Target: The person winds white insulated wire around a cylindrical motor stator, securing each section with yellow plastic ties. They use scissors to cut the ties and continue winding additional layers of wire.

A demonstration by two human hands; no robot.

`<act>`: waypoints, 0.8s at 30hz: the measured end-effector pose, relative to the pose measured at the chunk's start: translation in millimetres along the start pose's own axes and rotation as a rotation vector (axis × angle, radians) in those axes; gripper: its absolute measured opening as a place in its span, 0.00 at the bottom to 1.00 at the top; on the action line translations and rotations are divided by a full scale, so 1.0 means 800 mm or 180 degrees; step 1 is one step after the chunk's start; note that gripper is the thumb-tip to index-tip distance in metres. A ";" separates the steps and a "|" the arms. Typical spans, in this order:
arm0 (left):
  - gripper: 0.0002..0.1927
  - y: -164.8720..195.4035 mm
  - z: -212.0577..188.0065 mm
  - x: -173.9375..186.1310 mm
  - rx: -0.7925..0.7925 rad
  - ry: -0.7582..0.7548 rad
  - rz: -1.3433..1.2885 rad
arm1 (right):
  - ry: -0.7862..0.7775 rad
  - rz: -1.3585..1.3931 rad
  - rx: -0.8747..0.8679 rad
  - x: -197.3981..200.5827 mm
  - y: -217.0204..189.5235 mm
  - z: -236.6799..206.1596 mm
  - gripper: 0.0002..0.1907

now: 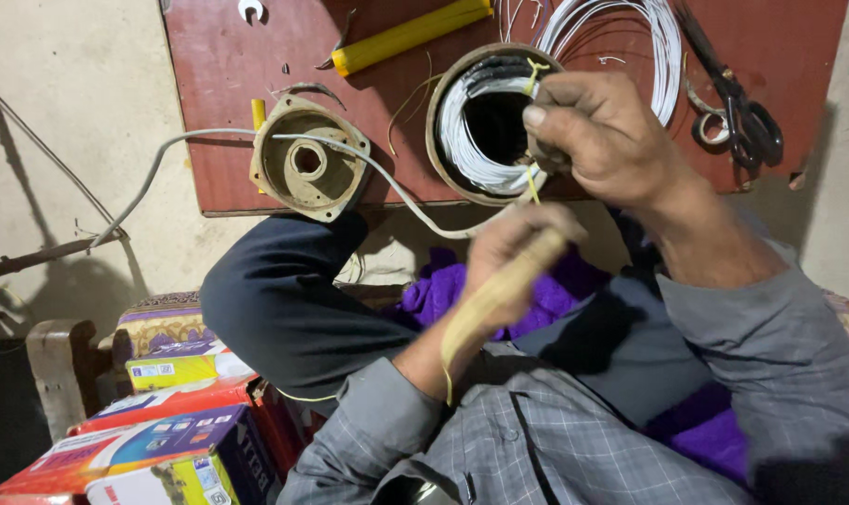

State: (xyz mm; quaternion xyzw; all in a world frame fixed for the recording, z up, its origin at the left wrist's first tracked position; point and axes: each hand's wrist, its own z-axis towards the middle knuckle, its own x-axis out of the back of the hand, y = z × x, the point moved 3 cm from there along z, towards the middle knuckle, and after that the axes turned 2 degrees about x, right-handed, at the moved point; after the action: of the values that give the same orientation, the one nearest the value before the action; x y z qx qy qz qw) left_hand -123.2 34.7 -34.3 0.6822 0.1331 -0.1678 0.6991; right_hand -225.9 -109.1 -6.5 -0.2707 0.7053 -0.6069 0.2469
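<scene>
A round, rust-brown metal motor housing [443, 140] lies at the near edge of a dark red wooden board [218, 65], its hollow ringed inside with white wire windings [462, 150] around a dark bore. The right hand [602, 136] rests on the housing's right rim, fingers closed on the windings beside a thin yellow tie strip [534, 182]. The left hand [508, 248], blurred, is closed around a bundle of pale yellow strips [494, 299] just below the housing. Left of it sits a tan square-flanged end cover [307, 161], its shallow bowl holding only a central hub, with a white cable [200, 136] crossing over it. Black scissors [738, 103] and a yellow tube [410, 33] also lie on the board.
</scene>
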 end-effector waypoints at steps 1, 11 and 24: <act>0.08 0.004 0.002 -0.005 -0.0268 -0.0196 0.0733 | 0.0012 -0.0010 -0.0124 0.001 0.001 -0.001 0.15; 0.22 -0.002 0.010 0.006 -0.1231 -0.1230 0.2812 | 0.0308 -0.0229 0.0395 0.016 -0.032 -0.036 0.11; 0.22 0.075 0.033 0.029 -0.0713 -0.0546 0.1987 | 0.0296 -0.0154 0.0502 0.016 -0.025 -0.064 0.08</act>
State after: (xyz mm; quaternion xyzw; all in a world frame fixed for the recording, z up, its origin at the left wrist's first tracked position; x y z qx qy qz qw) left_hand -78.3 7.9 11.5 0.5925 -0.1238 0.0131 0.7959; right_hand -268.3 -83.3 20.5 -0.2389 0.6593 -0.6782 0.2196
